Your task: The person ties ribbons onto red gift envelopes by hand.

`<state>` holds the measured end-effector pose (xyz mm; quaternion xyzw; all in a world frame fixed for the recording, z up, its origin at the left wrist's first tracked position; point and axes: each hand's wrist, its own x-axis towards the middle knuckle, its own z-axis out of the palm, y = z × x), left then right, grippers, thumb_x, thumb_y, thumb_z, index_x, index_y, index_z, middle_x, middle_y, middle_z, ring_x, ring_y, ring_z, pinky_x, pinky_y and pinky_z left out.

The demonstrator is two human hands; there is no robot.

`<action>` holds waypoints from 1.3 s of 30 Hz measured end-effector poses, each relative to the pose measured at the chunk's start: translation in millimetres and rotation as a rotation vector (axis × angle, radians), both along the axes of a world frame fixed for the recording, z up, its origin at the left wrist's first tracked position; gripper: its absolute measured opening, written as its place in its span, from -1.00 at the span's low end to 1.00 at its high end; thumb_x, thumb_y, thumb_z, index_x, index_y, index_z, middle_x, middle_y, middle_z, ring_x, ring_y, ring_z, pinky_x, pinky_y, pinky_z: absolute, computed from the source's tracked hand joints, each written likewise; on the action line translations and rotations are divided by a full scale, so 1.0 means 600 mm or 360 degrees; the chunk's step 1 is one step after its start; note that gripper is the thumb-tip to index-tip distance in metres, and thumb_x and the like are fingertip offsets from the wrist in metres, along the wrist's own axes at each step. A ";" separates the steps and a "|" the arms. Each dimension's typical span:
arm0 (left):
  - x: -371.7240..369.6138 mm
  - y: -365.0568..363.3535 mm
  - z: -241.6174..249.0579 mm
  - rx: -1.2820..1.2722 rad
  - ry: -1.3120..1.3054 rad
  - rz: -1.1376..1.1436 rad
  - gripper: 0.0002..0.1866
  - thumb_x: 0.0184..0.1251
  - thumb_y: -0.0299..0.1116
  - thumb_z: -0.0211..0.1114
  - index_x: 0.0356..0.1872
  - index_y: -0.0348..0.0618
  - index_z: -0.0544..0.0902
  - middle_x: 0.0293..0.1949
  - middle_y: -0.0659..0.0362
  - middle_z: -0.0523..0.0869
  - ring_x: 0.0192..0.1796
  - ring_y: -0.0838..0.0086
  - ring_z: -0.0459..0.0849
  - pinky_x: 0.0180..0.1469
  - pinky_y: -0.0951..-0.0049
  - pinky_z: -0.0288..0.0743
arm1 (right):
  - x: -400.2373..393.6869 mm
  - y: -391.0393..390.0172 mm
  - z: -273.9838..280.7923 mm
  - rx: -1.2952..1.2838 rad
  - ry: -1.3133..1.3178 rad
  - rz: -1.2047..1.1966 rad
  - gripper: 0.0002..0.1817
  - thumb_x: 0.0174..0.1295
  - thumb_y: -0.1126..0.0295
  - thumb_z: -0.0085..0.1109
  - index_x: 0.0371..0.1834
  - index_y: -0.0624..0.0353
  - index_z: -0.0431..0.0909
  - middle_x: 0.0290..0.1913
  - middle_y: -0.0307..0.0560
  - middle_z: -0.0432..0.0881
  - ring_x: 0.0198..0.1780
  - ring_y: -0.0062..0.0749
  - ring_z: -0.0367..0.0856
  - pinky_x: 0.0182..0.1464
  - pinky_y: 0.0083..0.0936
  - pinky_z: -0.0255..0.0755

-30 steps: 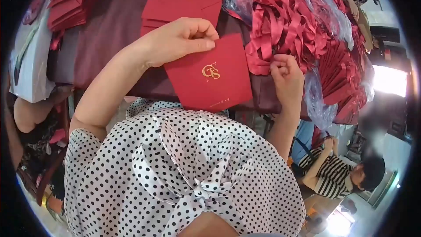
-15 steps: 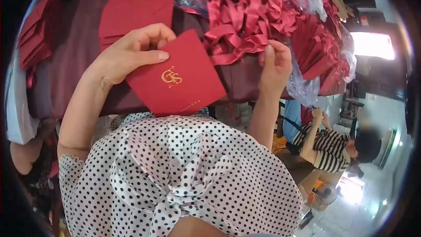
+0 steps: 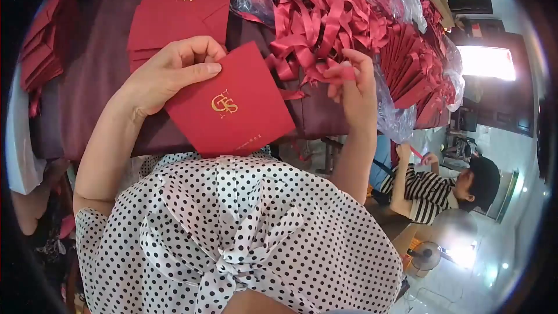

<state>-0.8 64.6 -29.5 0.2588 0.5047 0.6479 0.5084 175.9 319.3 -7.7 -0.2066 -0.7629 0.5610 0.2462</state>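
My left hand (image 3: 177, 72) grips a flat, folded red paper bag (image 3: 256, 104) by its upper left edge, thumb on the front. Gold letters stand in the middle of the bag, and small gold print runs near its lower edge. It is tilted in front of my dotted blouse. To the right, my right hand (image 3: 354, 84) is closed with thumb and fingers pinching a red ribbon (image 3: 347, 73). Just beyond that hand lies a tangled heap of red satin ribbons (image 3: 325, 14).
A stack of red paper bags (image 3: 180, 14) lies at the back of the dark red tablecloth (image 3: 96, 40). More bags are at the far left (image 3: 43, 52) and fanned in clear plastic (image 3: 415, 64) on the right. A co-worker in a striped shirt (image 3: 427, 195) sits at the right.
My right hand has drawn back a little from the ribbon heap and curled its fingers, the ribbon still pinched. The bag in my left hand has barely shifted.
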 end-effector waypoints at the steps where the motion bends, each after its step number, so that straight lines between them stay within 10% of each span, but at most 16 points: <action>1: 0.001 -0.001 0.006 -0.0016 -0.0014 0.0016 -0.88 0.34 -0.38 0.25 -0.21 -0.16 0.53 -0.26 0.38 0.58 -0.19 0.76 0.50 -0.09 0.70 0.38 | 0.004 0.004 0.002 -0.0040 -0.0123 0.0040 -0.81 0.38 0.51 -0.02 0.02 0.23 0.36 -0.36 -0.14 0.63 -0.56 -0.63 0.46 -0.53 -0.73 0.28; 5: -0.001 0.000 0.003 -0.0060 0.0017 0.0033 -0.90 0.31 -0.41 0.25 -0.25 -0.15 0.52 -0.26 0.37 0.58 -0.19 0.74 0.51 -0.09 0.69 0.39 | 0.014 -0.015 0.025 -0.0076 -0.0027 0.0197 -0.69 0.27 0.65 0.04 0.06 0.26 0.30 -0.26 -0.05 0.64 -0.52 -0.58 0.48 -0.52 -0.71 0.30; 9: -0.006 -0.003 0.004 -0.0051 -0.0076 -0.0036 -0.89 0.30 -0.40 0.26 -0.26 -0.18 0.54 -0.28 0.34 0.61 -0.22 0.73 0.54 -0.12 0.70 0.41 | 0.015 -0.057 0.089 0.0110 -0.0058 0.0705 -0.70 -0.05 0.82 0.13 -0.24 0.35 0.66 -0.20 0.01 0.66 -0.30 -0.45 0.66 -0.26 -0.61 0.55; 14: -0.011 -0.004 -0.004 -0.0018 -0.0226 -0.0071 -0.90 0.31 -0.43 0.25 -0.23 -0.19 0.54 -0.26 0.33 0.63 -0.20 0.72 0.56 -0.11 0.67 0.45 | -0.078 -0.088 0.096 0.0706 -0.0227 0.1497 -0.67 -0.12 0.64 0.34 -0.19 0.22 0.68 -0.34 -0.14 0.65 -0.35 -0.45 0.63 -0.34 -0.57 0.49; 20: -0.012 -0.006 -0.008 0.0146 -0.0367 -0.0110 -0.83 0.30 -0.39 0.28 -0.16 -0.22 0.56 -0.22 0.31 0.65 -0.16 0.69 0.59 -0.04 0.64 0.47 | -0.117 -0.081 0.081 0.0361 -0.0162 0.1931 -0.67 -0.12 0.51 0.47 -0.21 0.19 0.70 -0.41 -0.19 0.64 -0.40 -0.48 0.60 -0.35 -0.59 0.47; 26: -0.013 -0.011 -0.004 0.0187 -0.0369 -0.0240 -0.80 0.29 -0.37 0.30 -0.15 -0.22 0.56 -0.22 0.32 0.63 -0.15 0.68 0.57 -0.03 0.64 0.43 | -0.083 -0.127 0.069 0.0753 -0.0173 0.1063 -0.73 -0.09 0.60 0.43 -0.24 0.25 0.71 -0.41 -0.15 0.66 -0.40 -0.60 0.55 -0.34 -0.69 0.37; 39: -0.011 -0.002 -0.024 0.0251 -0.0123 -0.0269 -0.82 0.35 -0.31 0.27 -0.16 -0.18 0.57 -0.23 0.40 0.60 -0.14 0.80 0.49 -0.05 0.76 0.36 | -0.073 -0.165 0.028 0.1267 0.0166 0.0701 -0.78 0.01 0.52 0.42 -0.25 0.17 0.66 -0.44 -0.19 0.59 -0.52 -0.55 0.48 -0.45 -0.60 0.38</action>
